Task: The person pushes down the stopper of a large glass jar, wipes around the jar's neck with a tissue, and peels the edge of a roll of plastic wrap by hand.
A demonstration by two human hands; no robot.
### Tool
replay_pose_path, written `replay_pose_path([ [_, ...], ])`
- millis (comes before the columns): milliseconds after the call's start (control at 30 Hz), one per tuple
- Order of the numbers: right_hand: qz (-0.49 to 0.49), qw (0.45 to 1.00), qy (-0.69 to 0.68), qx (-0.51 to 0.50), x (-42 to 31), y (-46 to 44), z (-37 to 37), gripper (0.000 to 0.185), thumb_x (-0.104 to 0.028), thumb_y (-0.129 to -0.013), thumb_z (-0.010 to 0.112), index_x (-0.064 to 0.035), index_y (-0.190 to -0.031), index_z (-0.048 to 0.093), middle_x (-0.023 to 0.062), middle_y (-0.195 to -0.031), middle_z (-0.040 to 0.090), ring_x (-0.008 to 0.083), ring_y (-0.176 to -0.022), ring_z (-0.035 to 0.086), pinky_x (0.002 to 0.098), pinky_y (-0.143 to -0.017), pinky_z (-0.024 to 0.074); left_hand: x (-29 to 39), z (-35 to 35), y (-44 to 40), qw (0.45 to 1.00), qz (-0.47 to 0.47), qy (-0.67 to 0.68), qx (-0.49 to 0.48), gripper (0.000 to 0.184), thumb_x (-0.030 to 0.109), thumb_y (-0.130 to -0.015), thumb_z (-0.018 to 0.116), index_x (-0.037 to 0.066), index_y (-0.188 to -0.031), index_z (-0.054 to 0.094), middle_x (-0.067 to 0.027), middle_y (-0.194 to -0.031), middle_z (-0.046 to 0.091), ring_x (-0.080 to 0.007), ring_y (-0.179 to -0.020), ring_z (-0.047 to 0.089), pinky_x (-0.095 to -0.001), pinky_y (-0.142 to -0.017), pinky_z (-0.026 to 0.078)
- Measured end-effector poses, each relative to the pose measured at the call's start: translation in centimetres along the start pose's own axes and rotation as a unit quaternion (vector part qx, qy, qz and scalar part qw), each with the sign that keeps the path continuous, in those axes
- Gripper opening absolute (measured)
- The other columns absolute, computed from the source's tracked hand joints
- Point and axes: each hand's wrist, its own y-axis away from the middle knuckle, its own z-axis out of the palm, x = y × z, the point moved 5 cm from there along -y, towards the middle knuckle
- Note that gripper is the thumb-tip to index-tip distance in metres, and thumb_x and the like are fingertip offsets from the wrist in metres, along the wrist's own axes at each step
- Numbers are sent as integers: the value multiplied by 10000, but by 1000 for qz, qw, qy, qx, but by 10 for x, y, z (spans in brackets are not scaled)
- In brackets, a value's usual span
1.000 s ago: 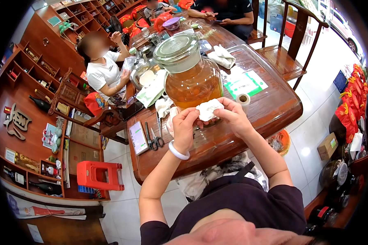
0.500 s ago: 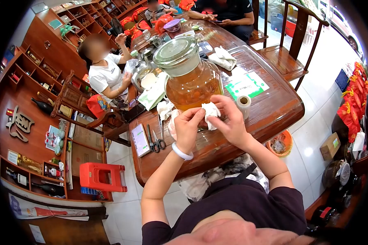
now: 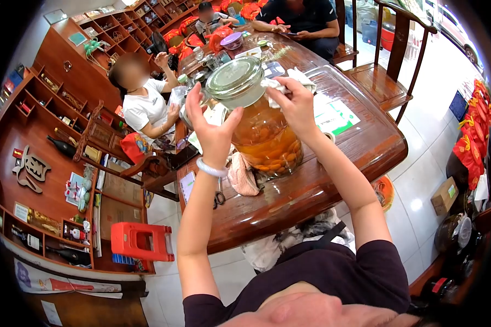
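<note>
A big glass jar (image 3: 270,139) stands on the wooden table, filled with amber liquid and orange pieces settled low down. Its round glass lid (image 3: 235,75) sits on top. My left hand (image 3: 215,133), with a pale bracelet at the wrist, is at the left of the jar's neck with thumb and fingers spread; whether it touches the glass I cannot tell. My right hand (image 3: 297,106) pinches a crumpled white tissue (image 3: 271,88) against the right side of the neck, under the lid. A pinkish cloth (image 3: 242,175) lies against the jar's base.
Scissors (image 3: 219,199) and a phone (image 3: 187,186) lie on the near left of the table (image 3: 333,163). A green-and-white card (image 3: 335,115) and a folded white cloth (image 3: 303,80) are to the right. One person sits left, others at the far end. A red stool (image 3: 142,240) stands on the floor.
Both hands have risen from in front of the jar up to its neck. My left hand has left the tissue and spread open; the right carries the tissue to the glass.
</note>
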Motion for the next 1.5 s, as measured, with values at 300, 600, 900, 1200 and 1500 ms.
replay_pose_path([
  [300,-187,975,105,63,-23,1,10,158,-10,-710,628,21,-864,607,125,-859,582,242,-685,581,300,-578,468,-22,44,-10,949,-59,291,-109,896,-14,-572,767,96,-1260,203,-122,-1193,385,-222,-1084,468,-332,-934,416],
  [600,-280,940,185,52,-46,16,26,185,34,-638,660,-7,-809,605,78,-701,503,184,-551,510,283,-479,407,-19,43,-8,953,-47,286,-91,806,-71,-601,723,122,-1206,227,-124,-1172,377,-216,-1056,487,-313,-898,444],
  [900,-210,968,91,103,-27,12,25,119,-7,-648,642,-22,-715,545,95,-697,510,237,-575,531,323,-488,417,-23,43,-10,941,-72,315,-101,791,-73,-593,728,109,-1192,244,-109,-1156,387,-217,-1057,484,-331,-902,448],
  [1200,-21,995,-36,90,-17,9,24,130,-93,-709,626,26,-720,574,44,-658,551,93,-566,487,243,-505,375,-26,37,-11,935,-70,319,-139,735,-7,-636,721,94,-1201,262,-124,-1190,375,-210,-1049,486,-320,-881,445],
  [1500,185,949,-248,58,4,-1,23,100,-79,-745,623,6,-761,573,24,-660,581,58,-506,496,183,-451,371,-3,36,-93,951,-55,18,-304,689,512,-746,605,-3,-1189,492,-181,-1204,511,-277,-1129,478,-322,-957,338],
])
